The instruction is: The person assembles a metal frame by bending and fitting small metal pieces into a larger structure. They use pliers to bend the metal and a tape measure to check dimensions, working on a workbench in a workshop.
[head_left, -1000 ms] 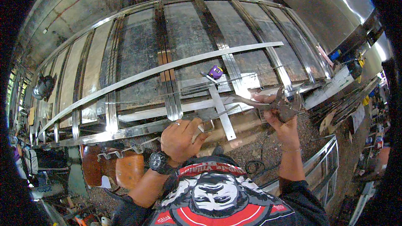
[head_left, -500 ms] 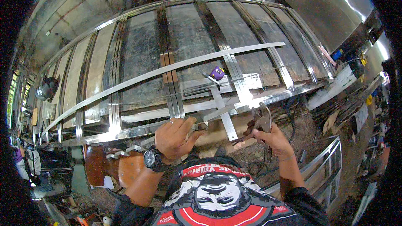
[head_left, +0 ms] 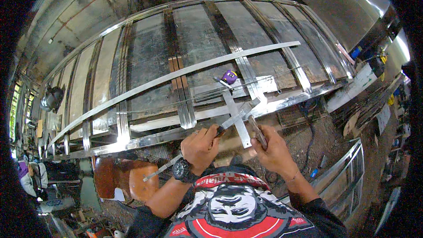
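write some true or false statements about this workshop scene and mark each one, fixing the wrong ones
1. The left hand grips a metal tool. True.
2. The right hand is empty. False: it grips an elongated dark tool.
3. A black watch is worn on the left arm. True.
4. The tape measure is orange. False: it is purple.
5. A long pale metal strip lies across the metal frame. True.
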{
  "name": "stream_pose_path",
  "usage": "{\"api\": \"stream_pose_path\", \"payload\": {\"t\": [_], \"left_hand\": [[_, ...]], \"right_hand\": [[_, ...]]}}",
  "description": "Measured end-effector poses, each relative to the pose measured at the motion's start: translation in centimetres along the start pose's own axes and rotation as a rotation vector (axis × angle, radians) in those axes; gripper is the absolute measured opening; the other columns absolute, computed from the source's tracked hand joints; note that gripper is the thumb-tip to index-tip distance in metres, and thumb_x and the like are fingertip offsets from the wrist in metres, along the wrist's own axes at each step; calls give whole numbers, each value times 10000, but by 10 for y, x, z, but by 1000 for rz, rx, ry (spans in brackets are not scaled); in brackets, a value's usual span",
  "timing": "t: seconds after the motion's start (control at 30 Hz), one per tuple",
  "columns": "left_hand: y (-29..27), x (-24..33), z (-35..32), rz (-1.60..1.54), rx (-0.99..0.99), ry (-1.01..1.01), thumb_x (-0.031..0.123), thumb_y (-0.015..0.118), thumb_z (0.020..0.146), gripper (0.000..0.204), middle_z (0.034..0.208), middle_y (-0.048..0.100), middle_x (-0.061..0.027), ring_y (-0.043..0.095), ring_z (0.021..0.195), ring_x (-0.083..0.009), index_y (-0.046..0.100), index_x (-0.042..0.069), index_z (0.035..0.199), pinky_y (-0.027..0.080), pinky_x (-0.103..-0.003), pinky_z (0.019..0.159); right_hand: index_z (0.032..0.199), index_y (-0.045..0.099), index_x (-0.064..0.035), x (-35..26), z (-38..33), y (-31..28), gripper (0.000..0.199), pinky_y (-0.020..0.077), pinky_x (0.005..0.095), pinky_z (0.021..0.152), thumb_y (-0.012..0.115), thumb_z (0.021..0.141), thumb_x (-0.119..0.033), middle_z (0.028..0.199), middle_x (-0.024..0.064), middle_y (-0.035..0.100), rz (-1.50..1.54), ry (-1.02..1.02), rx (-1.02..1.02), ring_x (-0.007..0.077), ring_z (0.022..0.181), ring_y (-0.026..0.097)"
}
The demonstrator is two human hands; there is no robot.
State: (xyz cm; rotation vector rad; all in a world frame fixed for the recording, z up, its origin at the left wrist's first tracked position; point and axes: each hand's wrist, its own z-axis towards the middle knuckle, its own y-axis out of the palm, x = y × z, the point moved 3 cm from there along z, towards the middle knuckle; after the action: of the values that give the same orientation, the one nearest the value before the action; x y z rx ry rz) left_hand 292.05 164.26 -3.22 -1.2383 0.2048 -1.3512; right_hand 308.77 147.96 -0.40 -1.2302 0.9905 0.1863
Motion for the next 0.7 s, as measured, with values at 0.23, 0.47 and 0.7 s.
{"api": "stream_pose_path", "payload": {"t": [0.23, 0.47, 0.7], "left_hand": [[11, -4, -4, 62, 49, 30, 92, 741, 759, 387, 751, 622, -94, 631, 655, -316, 670, 122, 1138, 504, -436, 575], [9, -10, -8, 89, -16, 61, 120, 718, 782, 351, 738, 610, -88, 633, 663, -302, 669, 108, 1130, 506, -432, 589], [6, -13, -5, 51, -15, 68, 144, 719, 796, 360, 748, 614, -83, 629, 664, -301, 669, 105, 1150, 504, -439, 594]], "right_hand": [[1253, 542, 39, -3, 5, 4, 414, 496, 483, 961, 656, 932, -195, 1173, 259, 621, -61, -12, -39, 448, 1109, 603], [1327, 521, 51, 4, 10, 10, 480, 485, 472, 996, 655, 919, -164, 1232, 275, 617, -60, -81, -49, 445, 1154, 601], [1458, 444, 54, 4, 17, 11, 615, 464, 453, 1047, 652, 907, -124, 1311, 303, 601, -16, -26, -59, 435, 1218, 598]]}}
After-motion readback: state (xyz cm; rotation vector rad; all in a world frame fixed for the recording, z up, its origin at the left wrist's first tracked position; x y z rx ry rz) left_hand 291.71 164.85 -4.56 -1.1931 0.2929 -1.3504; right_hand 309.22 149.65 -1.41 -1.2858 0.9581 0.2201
